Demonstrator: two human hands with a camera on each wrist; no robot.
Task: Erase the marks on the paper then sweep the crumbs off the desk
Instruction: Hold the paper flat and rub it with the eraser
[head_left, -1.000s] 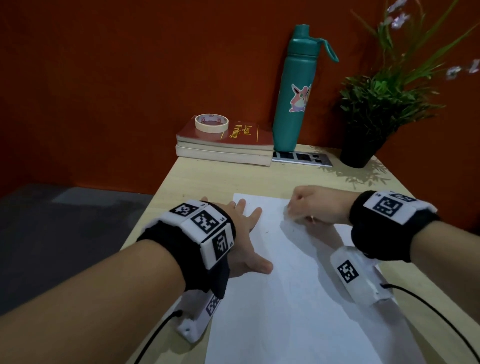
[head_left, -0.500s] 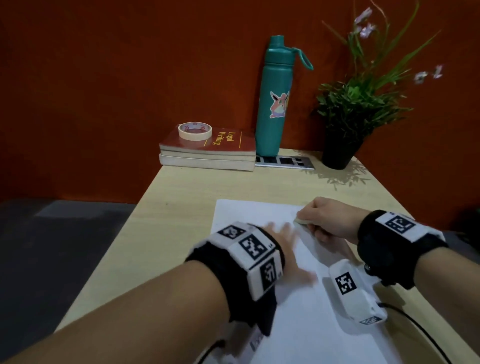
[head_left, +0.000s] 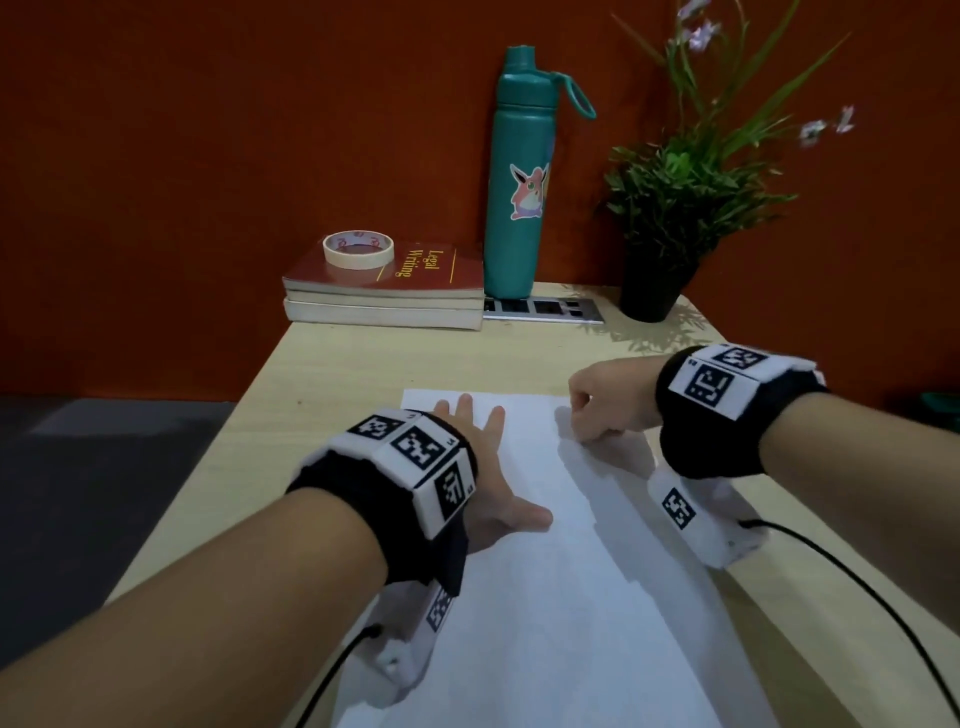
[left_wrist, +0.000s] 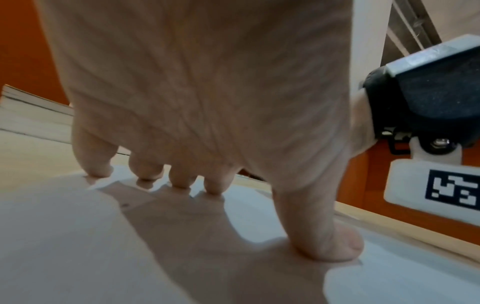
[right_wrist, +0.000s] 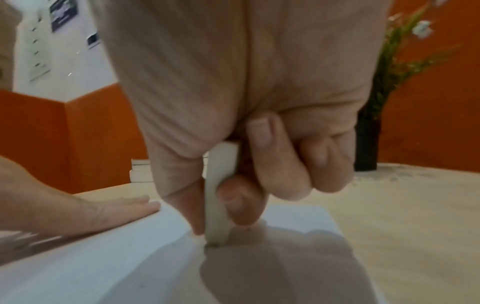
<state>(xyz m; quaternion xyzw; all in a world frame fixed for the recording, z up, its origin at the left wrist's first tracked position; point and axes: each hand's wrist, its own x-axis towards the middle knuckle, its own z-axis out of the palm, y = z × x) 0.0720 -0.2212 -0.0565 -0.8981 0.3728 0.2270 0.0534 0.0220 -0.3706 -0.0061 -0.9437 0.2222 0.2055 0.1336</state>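
A white sheet of paper (head_left: 545, 597) lies lengthwise on the light wooden desk (head_left: 337, 374). My left hand (head_left: 488, 467) lies flat on its upper left part, fingers spread and straight, pressing it down; the left wrist view shows the fingertips (left_wrist: 179, 181) and thumb on the paper (left_wrist: 52, 236). My right hand (head_left: 602, 410) pinches a white eraser (right_wrist: 221, 197) between thumb and forefinger, its lower end touching the paper (right_wrist: 103, 267) near the top right. A tiny dark speck sits under the eraser's tip. The head view hides the eraser.
At the desk's far edge stand two stacked books (head_left: 384, 296) with a tape roll (head_left: 358, 249) on top, a teal bottle (head_left: 519, 171), a flat keypad-like device (head_left: 545, 309) and a potted plant (head_left: 675, 208). An orange wall rises behind. Cables trail from both wrist cameras.
The right hand with the eraser has shifted over the top of the paper, first left, now back right. The left hand slid right, then returned to the left part. The head view shifted.
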